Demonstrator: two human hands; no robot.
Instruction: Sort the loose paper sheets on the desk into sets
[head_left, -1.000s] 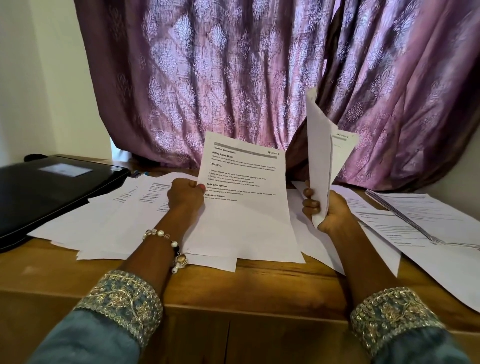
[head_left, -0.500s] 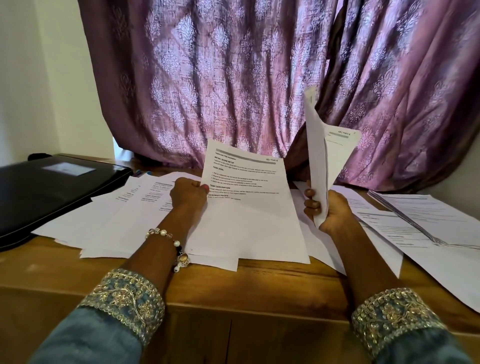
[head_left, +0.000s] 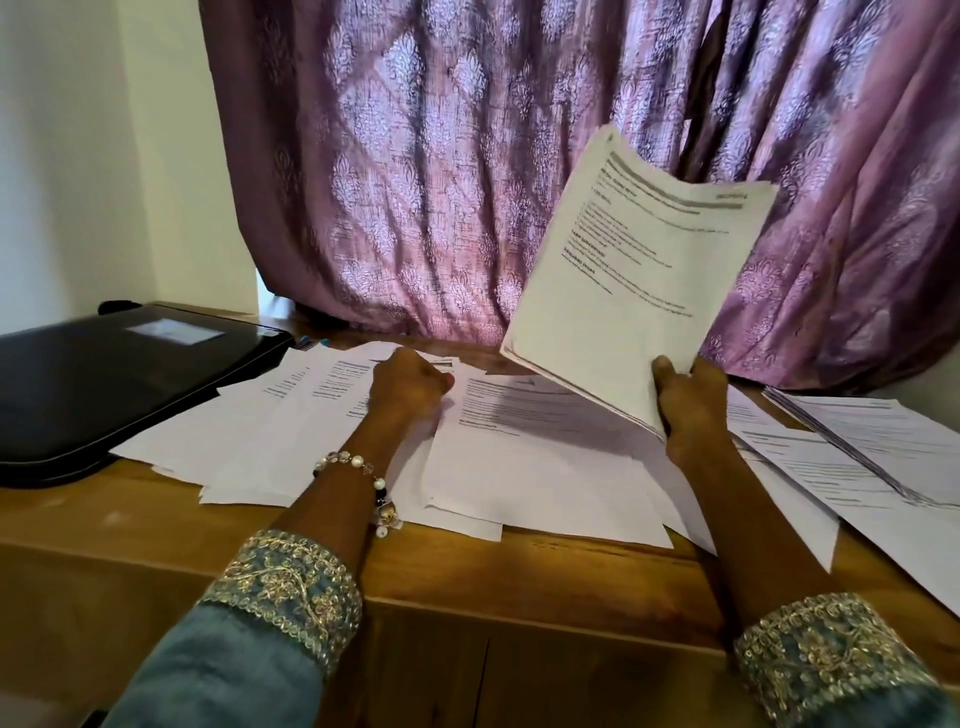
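Gripping one raised stack — right hand; left hand on loose sheets.

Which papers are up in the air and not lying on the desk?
The stack of printed sheets gripped by the right hand. It is lifted before the curtain; the other sheets lie flat on the desk.

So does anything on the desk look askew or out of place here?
Yes: the loose sheets overlap at mixed angles, and some hang over the desk's front edge at the right. Nothing looks torn or spilled.
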